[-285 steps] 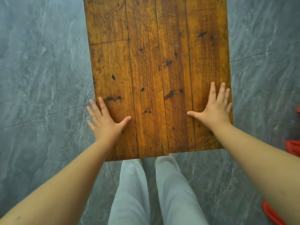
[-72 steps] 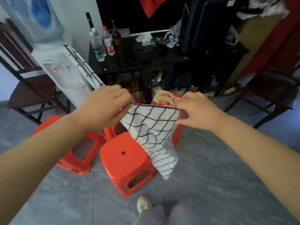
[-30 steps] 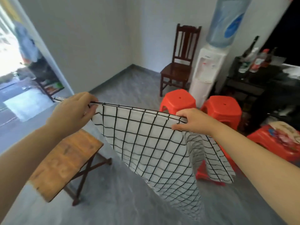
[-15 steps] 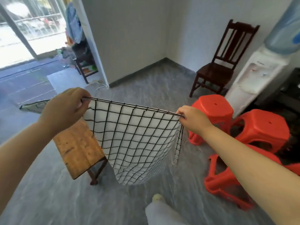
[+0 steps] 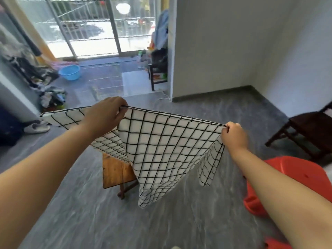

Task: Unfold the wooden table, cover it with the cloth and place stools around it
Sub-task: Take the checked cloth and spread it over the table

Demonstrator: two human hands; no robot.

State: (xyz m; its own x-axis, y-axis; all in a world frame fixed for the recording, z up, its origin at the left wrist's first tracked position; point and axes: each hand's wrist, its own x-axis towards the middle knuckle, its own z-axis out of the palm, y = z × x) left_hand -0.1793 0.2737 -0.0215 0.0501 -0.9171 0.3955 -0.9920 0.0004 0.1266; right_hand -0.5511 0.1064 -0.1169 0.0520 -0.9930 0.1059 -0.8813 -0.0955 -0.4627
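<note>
A blue plastic basin sits on the floor before the barred glass door; a clothes heap lies nearer than the basin; a dark wooden chair stands far right of it.

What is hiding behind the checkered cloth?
Behind the checkered cloth stands the wooden table. Only one corner and a leg show; the rest is covered.

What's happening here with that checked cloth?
A person is holding a black-and-white checked cloth stretched out in the air. The left hand and the right hand each pinch its top edge, and the rest hangs down. Behind and below it stands the small wooden table, unfolded on its legs and not yet covered. A red stool waits on the floor off to the right.
</note>
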